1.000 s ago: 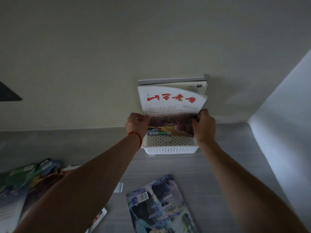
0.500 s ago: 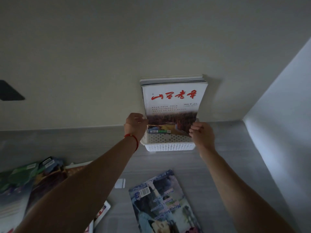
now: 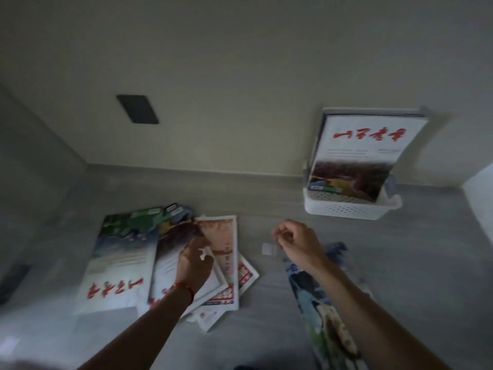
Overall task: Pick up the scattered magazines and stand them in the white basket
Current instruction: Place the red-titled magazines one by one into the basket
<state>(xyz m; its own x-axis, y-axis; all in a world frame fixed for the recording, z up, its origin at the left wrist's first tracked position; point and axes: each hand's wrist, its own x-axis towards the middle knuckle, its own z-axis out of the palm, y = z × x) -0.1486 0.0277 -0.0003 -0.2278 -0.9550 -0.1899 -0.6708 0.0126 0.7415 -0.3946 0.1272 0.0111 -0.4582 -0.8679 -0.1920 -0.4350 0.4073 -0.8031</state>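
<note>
The white basket (image 3: 346, 209) stands at the back right against the wall, with several magazines upright in it; the front one (image 3: 360, 153) has red lettering on a white cover. A loose pile of magazines (image 3: 125, 252) lies at the left on the grey surface. My left hand (image 3: 193, 260) rests flat on top of that pile, fingers spread, gripping nothing that I can see. My right hand (image 3: 296, 237) hovers in the middle with fingers loosely curled and empty. A blue-covered magazine (image 3: 320, 311) lies under my right forearm, partly hidden.
A small white paper scrap (image 3: 268, 248) lies between my hands. A dark rectangular plate (image 3: 137, 109) is on the back wall. Grey side walls close in at the left (image 3: 32, 169) and right (image 3: 480, 188).
Both hands let go of the red-lettered magazine in the basket and drew back. My view swung left; my left hand came down on the pile.
</note>
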